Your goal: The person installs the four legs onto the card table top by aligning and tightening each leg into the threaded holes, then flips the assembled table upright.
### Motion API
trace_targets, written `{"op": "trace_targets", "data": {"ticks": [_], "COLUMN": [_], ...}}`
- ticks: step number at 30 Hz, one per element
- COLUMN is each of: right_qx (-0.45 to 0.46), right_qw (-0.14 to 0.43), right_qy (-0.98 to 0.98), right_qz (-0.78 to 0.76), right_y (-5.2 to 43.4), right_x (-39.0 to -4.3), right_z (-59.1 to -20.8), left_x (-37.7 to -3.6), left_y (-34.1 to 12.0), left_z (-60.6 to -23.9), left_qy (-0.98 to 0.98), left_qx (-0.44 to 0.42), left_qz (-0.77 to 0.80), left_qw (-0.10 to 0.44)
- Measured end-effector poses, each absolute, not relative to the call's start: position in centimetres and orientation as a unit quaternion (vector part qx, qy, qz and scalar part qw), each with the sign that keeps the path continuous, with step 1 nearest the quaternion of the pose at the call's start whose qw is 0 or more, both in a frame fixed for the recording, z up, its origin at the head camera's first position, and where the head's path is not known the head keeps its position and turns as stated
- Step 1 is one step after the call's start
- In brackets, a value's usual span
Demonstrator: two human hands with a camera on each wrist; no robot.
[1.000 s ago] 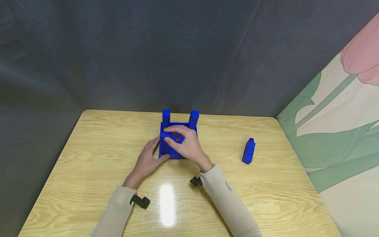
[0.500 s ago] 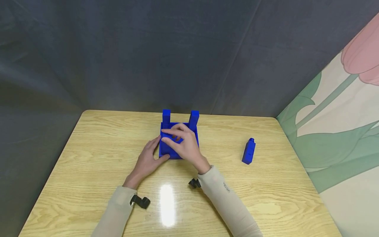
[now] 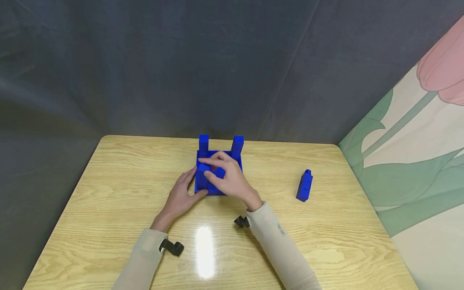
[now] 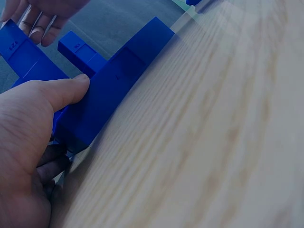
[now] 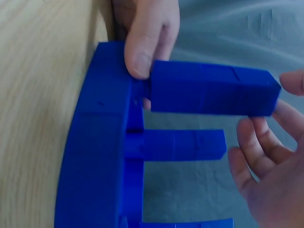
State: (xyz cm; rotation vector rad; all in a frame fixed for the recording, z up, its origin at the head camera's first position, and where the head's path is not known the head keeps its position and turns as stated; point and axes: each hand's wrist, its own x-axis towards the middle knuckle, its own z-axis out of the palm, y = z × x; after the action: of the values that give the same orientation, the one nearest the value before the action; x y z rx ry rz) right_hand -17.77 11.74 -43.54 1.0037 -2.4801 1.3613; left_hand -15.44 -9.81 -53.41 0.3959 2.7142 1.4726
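Wood-grain table (image 3: pixel 108 201) w/ dark grey backdrop cloth behind, tulip-print wall (image 3: pixel 417 161) on my right. Blue base block (image 3: pixel 203 187) sits near table centre, toward the far edge, w/ two blue posts (image 3: pixel 237 145) standing up at its back corners.

Left hand (image 3: pixel 179 197) rests against the base's left/near side: thumb pressed flat on the near edge, fingers along the left wall, loosely straight, not wrapped round it. Left wrist view shows the thumb (image 4: pixel 66 90) on the blue side face, palm on the table.

Right hand (image 3: pixel 226 177) is over the top of the base, grasping a blue post (image 5: pixel 213 88) by its upper end; fingers bent round it, index pointing left. Right wrist view: that post meets the base (image 5: pixel 95 142) at its front-left corner, left thumb tip touching right at the joint. Can't tell if it's fully seated. Second post (image 5: pixel 185 145) next to it, already in the base.

One more loose blue post (image 3: pixel 304 185) stands upright on the table, well apart to the right, untouched. Both sleeves beige, black wrist cam mounts (image 3: pixel 172 246) visible.
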Motion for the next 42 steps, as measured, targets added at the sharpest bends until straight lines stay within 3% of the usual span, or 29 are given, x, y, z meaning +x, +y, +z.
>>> {"op": "trace_targets", "data": {"ticks": [9,30,42], "right_qx": [0.346,0.242,0.293], "right_qw": [0.059,0.126,0.14], "right_qy": [-0.827,-0.85,-0.839], "right_qz": [0.44,0.45,0.436], "right_y": [12.3,10.1,10.5], "right_x": [-18.3,-17.1,-17.4], "right_z": [-43.7,-44.5,-44.5], "left_x": [-15.5,-15.6,-15.6], "left_y": [-9.9,-9.8,-9.8], "left_z": [-53.6,-53.6,-53.6], "left_qy": [0.871,0.865,0.872], "left_qx": [0.124,0.133,0.132], "left_qz": [0.475,0.484,0.471], "left_qw": [0.016,-0.002,-0.001]}}
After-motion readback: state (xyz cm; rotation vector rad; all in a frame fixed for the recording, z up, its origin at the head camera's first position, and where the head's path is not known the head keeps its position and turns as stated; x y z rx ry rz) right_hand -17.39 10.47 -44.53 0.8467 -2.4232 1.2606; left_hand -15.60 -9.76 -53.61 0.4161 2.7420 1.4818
